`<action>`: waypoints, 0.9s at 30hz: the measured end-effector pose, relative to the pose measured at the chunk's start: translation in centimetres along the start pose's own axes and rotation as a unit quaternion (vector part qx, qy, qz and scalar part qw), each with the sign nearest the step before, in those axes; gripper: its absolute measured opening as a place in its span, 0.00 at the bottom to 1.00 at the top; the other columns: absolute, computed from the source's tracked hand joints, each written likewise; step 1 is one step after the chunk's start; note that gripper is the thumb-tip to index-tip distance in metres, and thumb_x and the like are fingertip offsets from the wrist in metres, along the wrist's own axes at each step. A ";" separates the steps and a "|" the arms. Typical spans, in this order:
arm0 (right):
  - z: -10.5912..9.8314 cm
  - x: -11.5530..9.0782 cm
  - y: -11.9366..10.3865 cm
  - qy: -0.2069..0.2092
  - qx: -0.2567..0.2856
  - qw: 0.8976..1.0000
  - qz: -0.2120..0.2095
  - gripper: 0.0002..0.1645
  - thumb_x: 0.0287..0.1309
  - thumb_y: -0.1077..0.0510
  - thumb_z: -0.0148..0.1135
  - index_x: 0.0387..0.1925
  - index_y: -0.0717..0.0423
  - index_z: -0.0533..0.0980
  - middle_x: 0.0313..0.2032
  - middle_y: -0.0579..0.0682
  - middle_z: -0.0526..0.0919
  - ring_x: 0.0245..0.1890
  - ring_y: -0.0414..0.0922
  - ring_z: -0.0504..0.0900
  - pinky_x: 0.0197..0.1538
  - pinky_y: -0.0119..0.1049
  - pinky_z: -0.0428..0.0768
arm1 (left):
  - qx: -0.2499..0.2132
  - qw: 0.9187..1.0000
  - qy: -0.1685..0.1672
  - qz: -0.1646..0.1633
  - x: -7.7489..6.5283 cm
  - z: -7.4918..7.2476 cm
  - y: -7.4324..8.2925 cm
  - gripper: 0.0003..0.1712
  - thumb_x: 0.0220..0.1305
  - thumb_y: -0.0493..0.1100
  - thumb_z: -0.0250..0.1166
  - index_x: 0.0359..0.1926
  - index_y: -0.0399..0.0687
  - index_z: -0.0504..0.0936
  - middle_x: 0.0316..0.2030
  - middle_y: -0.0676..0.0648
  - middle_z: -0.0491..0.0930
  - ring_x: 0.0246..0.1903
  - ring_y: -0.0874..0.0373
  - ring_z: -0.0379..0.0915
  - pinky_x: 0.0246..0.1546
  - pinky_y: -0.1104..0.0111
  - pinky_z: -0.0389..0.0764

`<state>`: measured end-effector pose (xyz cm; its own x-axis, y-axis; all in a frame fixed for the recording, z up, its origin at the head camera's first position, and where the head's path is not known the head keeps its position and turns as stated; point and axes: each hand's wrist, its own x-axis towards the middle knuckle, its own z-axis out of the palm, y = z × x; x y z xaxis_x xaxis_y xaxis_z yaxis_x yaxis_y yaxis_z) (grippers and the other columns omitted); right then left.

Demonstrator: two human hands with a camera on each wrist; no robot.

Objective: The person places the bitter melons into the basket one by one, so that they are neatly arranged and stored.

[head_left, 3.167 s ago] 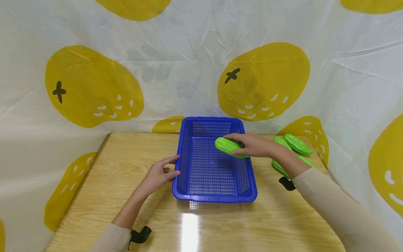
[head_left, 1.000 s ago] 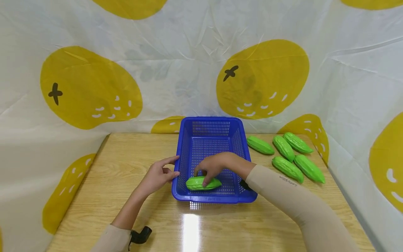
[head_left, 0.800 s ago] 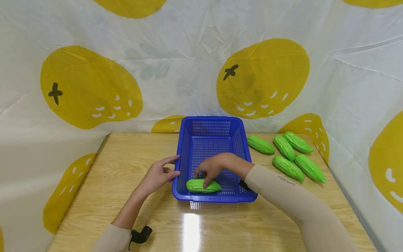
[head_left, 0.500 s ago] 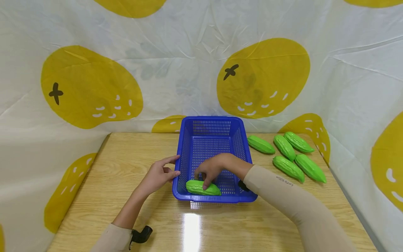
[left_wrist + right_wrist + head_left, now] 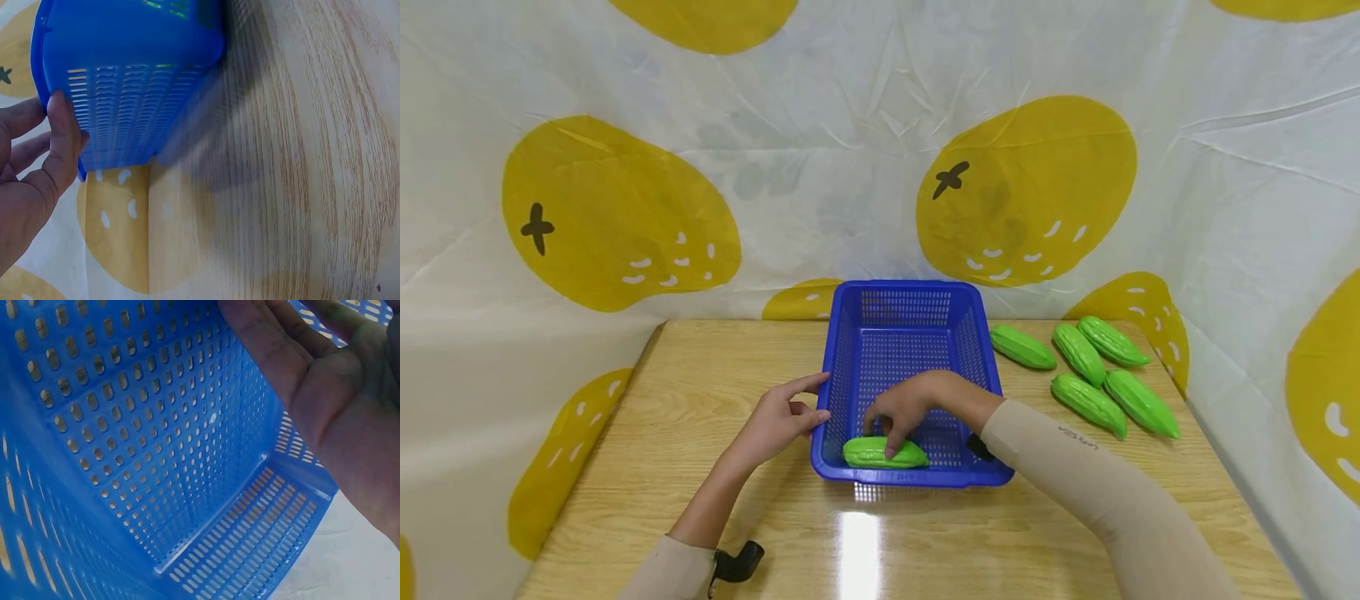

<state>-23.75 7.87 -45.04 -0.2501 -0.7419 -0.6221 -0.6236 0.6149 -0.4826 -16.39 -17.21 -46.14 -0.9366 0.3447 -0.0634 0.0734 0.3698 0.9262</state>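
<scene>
In the head view a blue plastic basket (image 5: pixel 902 350) with slotted walls stands at the table's middle. My left hand (image 5: pixel 778 425) holds its left rim; the left wrist view shows the thumb (image 5: pixel 62 131) against the basket's outer wall (image 5: pixel 131 40). Inside, along the front wall, lies a bright green bitter melon (image 5: pixel 867 452). My right hand (image 5: pixel 912 404) reaches down and grips it, thumb on its near side and the other fingers behind, partly hidden. The right wrist view shows my right hand (image 5: pixel 337 394) over the perforated basket floor (image 5: pixel 169 444); the melon is out of sight there.
Right of the basket, several more bitter melons lie loose: one near the basket (image 5: pixel 1022 347), and a cluster including a front melon (image 5: pixel 1088 404) and a rightmost melon (image 5: pixel 1142 403). A fruit-print curtain (image 5: pixel 827 192) hangs behind the wooden table (image 5: pixel 737 350).
My right hand has carried the bitter melon from above the basket's right side down to its front left, then slid it slightly nearer the front wall. The left hand has stayed at the rim.
</scene>
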 end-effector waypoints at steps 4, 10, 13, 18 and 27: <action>0.0 0.0 0.1 0.001 0.006 1.000 0.007 0.37 0.62 0.41 0.72 0.68 0.48 0.73 0.46 0.42 0.84 0.47 0.35 0.81 0.57 0.32 0.81 | -0.001 1.000 -0.001 0.000 0.0 0.0 0.1 0.35 0.68 0.34 0.69 0.74 0.43 0.71 0.58 0.37 0.78 0.27 0.57 0.82 0.35 0.48 0.89; -0.1 -0.2 0.1 0.004 0.015 1.000 0.006 0.40 0.62 0.42 0.72 0.71 0.50 0.71 0.47 0.42 0.83 0.48 0.35 0.81 0.58 0.32 0.80 | -0.006 1.000 -0.005 0.006 0.0 -0.1 0.1 0.35 0.68 0.34 0.69 0.74 0.42 0.70 0.59 0.35 0.77 0.28 0.56 0.82 0.33 0.54 0.89; -0.3 -0.5 0.1 0.009 0.023 1.000 0.005 0.40 0.63 0.42 0.72 0.71 0.50 0.71 0.47 0.42 0.84 0.49 0.36 0.81 0.59 0.33 0.80 | -0.003 1.000 -0.002 0.000 0.0 -0.1 0.2 0.35 0.68 0.34 0.69 0.74 0.44 0.71 0.58 0.37 0.78 0.28 0.54 0.82 0.32 0.55 0.89; -1.1 -1.5 0.0 0.028 0.028 0.999 0.004 0.39 0.64 0.43 0.71 0.71 0.50 0.70 0.54 0.48 0.84 0.56 0.40 0.81 0.64 0.36 0.79 | -0.006 1.000 -0.004 0.004 0.1 -0.1 0.2 0.35 0.68 0.34 0.69 0.74 0.43 0.71 0.58 0.37 0.78 0.28 0.54 0.83 0.31 0.62 0.89; -3.6 -4.7 -0.4 0.076 0.036 0.996 0.021 0.38 0.65 0.44 0.70 0.72 0.47 0.69 0.60 0.54 0.82 0.61 0.49 0.80 0.67 0.45 0.79 | -0.015 1.000 -0.007 -0.001 0.2 -0.2 0.1 0.36 0.68 0.33 0.69 0.75 0.44 0.70 0.58 0.37 0.77 0.29 0.55 0.83 0.37 0.46 0.89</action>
<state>-24.99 10.11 -39.67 -0.3876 -0.7437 -0.5447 -0.5573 0.6597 -0.5042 -16.64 -17.29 -45.99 -0.9321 0.3553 -0.0701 0.0610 0.3448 0.9367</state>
